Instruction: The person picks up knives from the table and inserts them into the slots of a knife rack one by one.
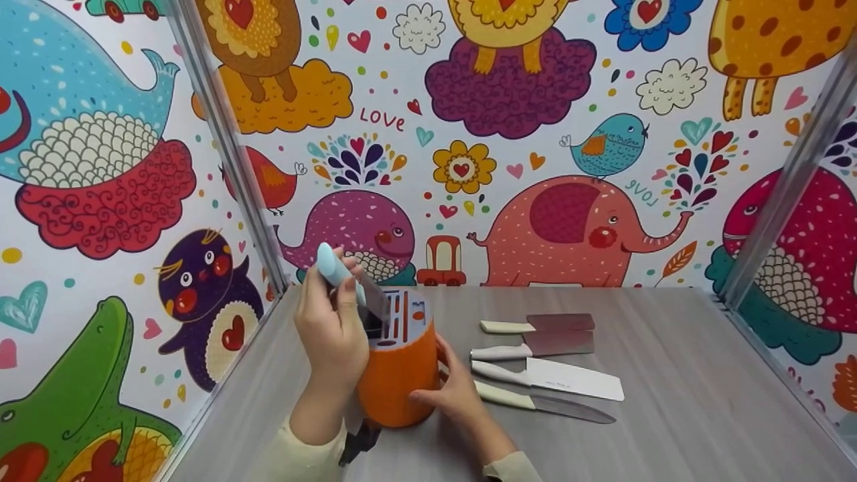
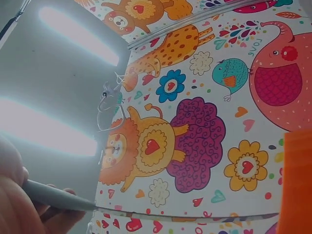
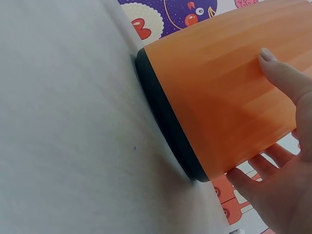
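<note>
My left hand [image 1: 328,331] grips the light-blue handle [image 1: 333,266] of a kitchen knife, tilted above the left side of an orange knife block [image 1: 398,391]. The knife's blade [image 1: 376,300] slopes down over the block's grey slotted top; whether its tip is inside a slot cannot be told. In the left wrist view the blade [image 2: 190,217] appears nearly edge-on, pointing toward the block. With thumb in front and fingers round the right side, my right hand [image 1: 460,393] holds the block. Its dark base [image 3: 165,117] stands on the table in the right wrist view.
Right of the block lie several knives: a cream-handled cleaver [image 1: 562,322], a white-handled cleaver [image 1: 561,343], a white-bladed cleaver [image 1: 576,379] and a pointed knife [image 1: 572,407]. Patterned walls [image 1: 522,154] enclose the grey table [image 1: 676,375] at back and sides.
</note>
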`<action>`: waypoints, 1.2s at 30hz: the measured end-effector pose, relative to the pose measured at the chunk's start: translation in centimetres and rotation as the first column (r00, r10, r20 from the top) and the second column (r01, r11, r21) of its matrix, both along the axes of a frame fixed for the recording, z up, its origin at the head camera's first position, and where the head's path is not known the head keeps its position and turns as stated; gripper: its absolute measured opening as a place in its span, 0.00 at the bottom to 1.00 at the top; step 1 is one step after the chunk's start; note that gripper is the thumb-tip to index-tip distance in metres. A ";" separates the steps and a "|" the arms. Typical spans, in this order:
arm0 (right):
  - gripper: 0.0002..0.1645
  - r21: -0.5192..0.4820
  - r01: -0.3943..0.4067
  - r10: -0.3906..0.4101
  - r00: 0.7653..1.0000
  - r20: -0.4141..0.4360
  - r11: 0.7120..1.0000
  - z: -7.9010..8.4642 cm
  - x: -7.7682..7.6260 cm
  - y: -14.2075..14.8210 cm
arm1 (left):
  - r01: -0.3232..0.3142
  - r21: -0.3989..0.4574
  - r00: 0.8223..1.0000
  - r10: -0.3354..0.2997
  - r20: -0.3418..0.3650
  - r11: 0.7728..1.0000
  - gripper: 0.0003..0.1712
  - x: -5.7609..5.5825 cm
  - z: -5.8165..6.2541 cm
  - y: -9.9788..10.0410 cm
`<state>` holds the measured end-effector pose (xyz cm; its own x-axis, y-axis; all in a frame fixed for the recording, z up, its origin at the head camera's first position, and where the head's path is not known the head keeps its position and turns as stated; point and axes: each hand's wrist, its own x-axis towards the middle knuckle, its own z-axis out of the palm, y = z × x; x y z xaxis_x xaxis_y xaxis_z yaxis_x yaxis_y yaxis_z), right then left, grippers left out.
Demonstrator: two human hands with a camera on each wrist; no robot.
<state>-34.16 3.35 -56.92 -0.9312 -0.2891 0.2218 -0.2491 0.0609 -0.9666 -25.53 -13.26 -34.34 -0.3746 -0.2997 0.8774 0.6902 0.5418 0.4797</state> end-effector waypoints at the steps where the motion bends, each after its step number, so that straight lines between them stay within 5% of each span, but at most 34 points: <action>1: 0.70 -0.005 0.002 -0.002 1.000 0.005 1.000 0.0 0.0 0.0 | 0.000 0.008 1.000 0.000 0.007 1.000 0.18 -0.3 -0.1 0.0; 24: 0.67 -0.041 -0.017 0.018 1.000 0.023 0.999 0.3 0.2 0.2 | -0.043 0.053 0.994 0.037 0.100 0.998 0.17 -3.2 -1.4 -0.2; 36: 0.67 -0.046 -0.015 0.016 1.000 0.021 0.999 0.1 0.0 0.3 | 0.029 0.144 0.978 -0.058 0.199 0.989 0.19 -4.9 -2.8 -0.4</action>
